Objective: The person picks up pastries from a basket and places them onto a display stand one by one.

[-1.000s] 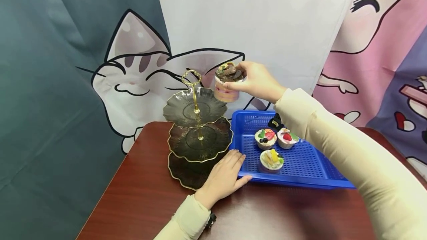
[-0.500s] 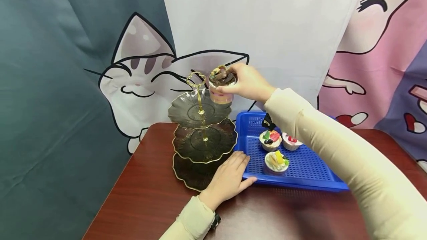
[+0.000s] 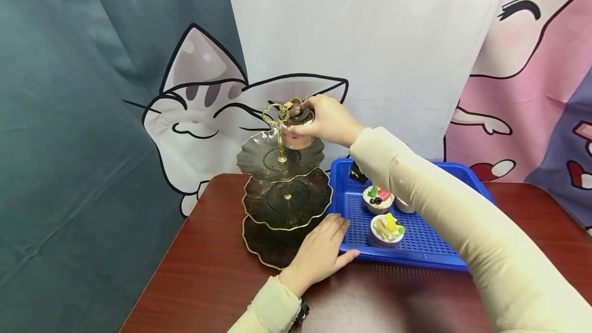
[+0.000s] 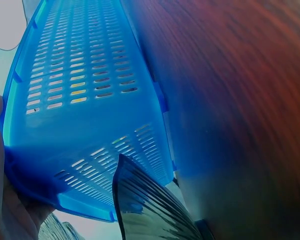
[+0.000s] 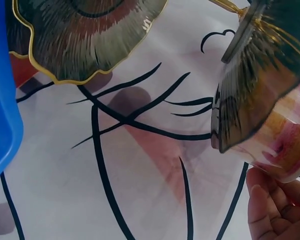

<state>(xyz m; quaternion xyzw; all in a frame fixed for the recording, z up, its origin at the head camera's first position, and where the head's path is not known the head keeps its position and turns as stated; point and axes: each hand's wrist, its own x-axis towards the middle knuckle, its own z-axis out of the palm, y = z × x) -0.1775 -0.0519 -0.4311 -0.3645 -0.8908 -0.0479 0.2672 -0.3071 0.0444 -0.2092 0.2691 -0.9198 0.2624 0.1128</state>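
My right hand (image 3: 330, 119) grips a clear dessert cup (image 3: 297, 141) of layered cake with a dark chocolate topping. It holds the cup at the right part of the top tier of a three-tier dessert stand (image 3: 289, 204), beside the gold handle (image 3: 280, 140). In the right wrist view, the top tier's edge partly covers the cup (image 5: 286, 159); whether it touches the plate I cannot tell. My left hand (image 3: 314, 248) rests with extended fingers on the near left corner of a blue plastic basket (image 3: 411, 259), close to the stand's lower tiers.
In the basket are a berry-topped dessert cup (image 3: 379, 200), a yellow-fruit-topped cup (image 3: 386, 231) and another cup (image 3: 405, 206) mostly behind my right sleeve. All stands on a reddish wooden table (image 3: 199, 251). A cartoon-printed cloth (image 3: 370, 24) hangs behind.
My right hand has carried the dessert cup left and slightly down, from right of the stand to over its top tier. The left hand stays on the basket corner. The view has shifted slightly.
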